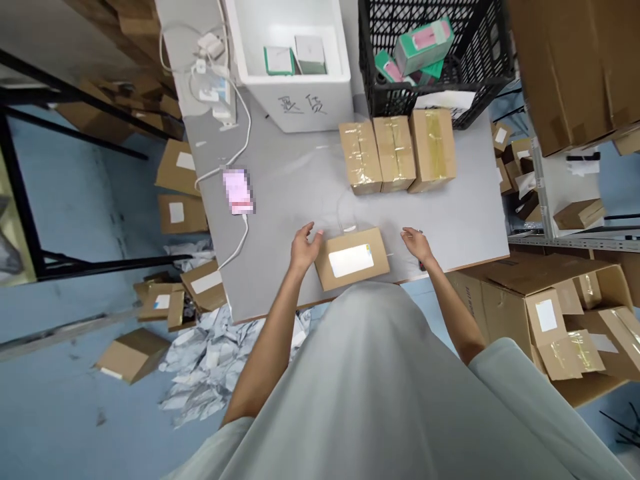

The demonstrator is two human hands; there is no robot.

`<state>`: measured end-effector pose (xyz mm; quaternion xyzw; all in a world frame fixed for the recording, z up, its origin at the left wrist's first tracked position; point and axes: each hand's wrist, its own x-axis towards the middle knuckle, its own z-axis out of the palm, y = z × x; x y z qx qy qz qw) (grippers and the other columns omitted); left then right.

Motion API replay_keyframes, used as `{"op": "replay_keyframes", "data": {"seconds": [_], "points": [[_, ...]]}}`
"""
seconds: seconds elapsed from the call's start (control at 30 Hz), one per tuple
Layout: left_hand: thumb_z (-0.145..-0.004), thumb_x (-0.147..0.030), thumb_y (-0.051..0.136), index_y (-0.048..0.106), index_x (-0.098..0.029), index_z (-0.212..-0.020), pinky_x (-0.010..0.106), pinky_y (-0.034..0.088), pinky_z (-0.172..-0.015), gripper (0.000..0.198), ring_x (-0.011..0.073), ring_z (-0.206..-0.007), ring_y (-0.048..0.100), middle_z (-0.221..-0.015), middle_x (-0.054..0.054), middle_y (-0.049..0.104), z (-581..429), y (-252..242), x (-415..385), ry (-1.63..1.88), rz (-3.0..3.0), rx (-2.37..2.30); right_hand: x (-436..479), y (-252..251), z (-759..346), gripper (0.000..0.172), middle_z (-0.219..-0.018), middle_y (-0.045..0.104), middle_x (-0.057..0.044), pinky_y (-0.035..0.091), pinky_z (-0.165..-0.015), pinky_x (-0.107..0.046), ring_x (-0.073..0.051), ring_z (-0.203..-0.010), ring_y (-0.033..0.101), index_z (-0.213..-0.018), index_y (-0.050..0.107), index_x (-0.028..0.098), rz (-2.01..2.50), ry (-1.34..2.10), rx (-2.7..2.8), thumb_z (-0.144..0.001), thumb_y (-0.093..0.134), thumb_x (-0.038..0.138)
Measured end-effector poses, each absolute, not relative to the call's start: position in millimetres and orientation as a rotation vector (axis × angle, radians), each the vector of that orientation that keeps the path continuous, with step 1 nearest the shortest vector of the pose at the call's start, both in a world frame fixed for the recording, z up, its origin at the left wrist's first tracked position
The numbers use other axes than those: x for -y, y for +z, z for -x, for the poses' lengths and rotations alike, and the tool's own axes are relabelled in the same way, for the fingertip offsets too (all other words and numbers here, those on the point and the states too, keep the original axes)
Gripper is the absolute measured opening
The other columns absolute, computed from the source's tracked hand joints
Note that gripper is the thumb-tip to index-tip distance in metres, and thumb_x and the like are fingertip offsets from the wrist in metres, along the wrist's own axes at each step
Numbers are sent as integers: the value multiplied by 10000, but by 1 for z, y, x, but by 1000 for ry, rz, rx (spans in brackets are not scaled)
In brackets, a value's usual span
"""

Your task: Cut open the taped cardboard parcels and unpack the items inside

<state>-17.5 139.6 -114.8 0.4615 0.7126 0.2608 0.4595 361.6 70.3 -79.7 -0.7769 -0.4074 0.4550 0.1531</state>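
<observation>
A small cardboard box [330,273] with a white label [350,261] on top lies at the table's near edge, in front of my body. Just off its left end is my left hand [306,248], thumb and fingers apart, holding nothing; whether the thumb touches the box I cannot tell. My right hand [417,244] hovers to the right of the box, apart from it, fingers stretched out and empty. Close by that wrist, a small dark and red object [422,265] is partly hidden. Three taped cardboard boxes [397,153] stand in a row farther back.
At the back are a white bin [313,103] and a black crate [390,103] with green-and-pink boxes. A phone [239,191] with a white cable lies left. Crumpled paper [213,373] covers floor at left; a large carton [505,300] of boxes stands right.
</observation>
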Motion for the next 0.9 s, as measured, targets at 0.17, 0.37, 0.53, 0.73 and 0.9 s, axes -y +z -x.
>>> {"op": "replay_keyframes", "data": {"seconds": [0.17,0.37,0.53,0.73,0.9], "points": [[-925,-491,845,746,-180,-1419,528,557,-1194,593,371,-1352,726,-1507,246,719,-30,-105,-224,714,-1138,-1609,-139,-57,-402,618,-1674,598,-270,423,-1350,-530,-379,-1577,562,-1602,639,97,2222,638,1390,-1102,574,454],[-861,-461,877,670,-153,-1490,531,584,-1160,731,385,-1368,724,-1582,300,664,-97,-92,-303,635,-1090,-1594,-213,-50,-427,866,-1843,321,-299,301,-1374,-688,-486,-1738,243,-1737,475,132,2394,481,1300,-1041,709,591],[-774,-536,858,739,-212,-1153,530,614,-1100,512,355,-1246,746,-1296,171,817,-126,-94,-313,580,-1137,-1482,-236,-54,-436,1021,-1877,173,-345,323,-1335,-732,-561,-1741,157,-1782,378,122,2470,615,1235,-984,799,600],[-741,-593,855,744,-230,-1162,487,642,-1025,567,340,-1161,750,-1297,144,824,-144,-111,-294,569,-1208,-1419,-210,-59,-458,1018,-1856,196,-363,448,-1251,-710,-562,-1699,225,-1769,381,104,2473,549,1248,-970,794,578],[-816,-559,798,713,-199,-1385,442,658,-1007,679,292,-1120,771,-1500,157,759,-184,-126,-283,501,-1230,-1361,-182,-70,-500,970,-1820,270,-374,426,-1251,-743,-565,-1666,289,-1731,434,91,2502,394,1237,-959,790,558]]}}
